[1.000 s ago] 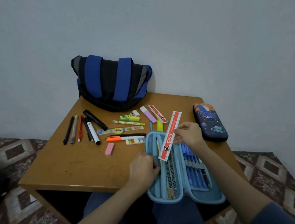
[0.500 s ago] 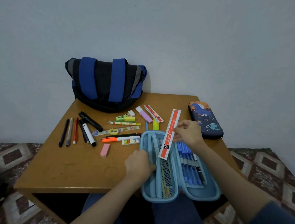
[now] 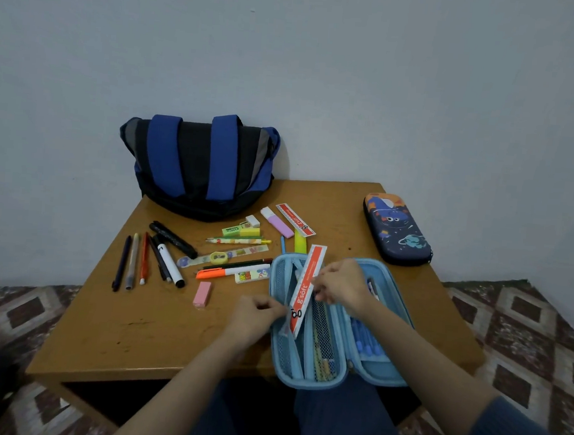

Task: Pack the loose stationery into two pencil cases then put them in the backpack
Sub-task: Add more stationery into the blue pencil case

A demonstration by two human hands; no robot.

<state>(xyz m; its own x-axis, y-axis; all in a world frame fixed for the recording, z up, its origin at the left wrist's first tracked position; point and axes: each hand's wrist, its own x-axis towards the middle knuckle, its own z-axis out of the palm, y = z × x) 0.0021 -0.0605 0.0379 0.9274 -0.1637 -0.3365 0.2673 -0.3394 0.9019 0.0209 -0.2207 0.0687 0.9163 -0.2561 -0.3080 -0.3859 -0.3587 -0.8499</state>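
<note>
Ruler (image 3: 304, 289) has sunk into blue case (image 3: 383, 372), seemingly pinched by right hand (image 3: 345, 285).

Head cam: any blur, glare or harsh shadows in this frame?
Head view: dim, even light, no glare; soft shadow right of the backpack on the wall; slight blur on the right hand pinching the ruler and the left hand holding the pencil case.

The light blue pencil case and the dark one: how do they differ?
The light blue pencil case lies open at the near edge; the dark pencil case is shut, near the far right corner. The light blue one is plain and holds pens; the dark one bears space pictures. Both are oblong with rounded ends.
</note>
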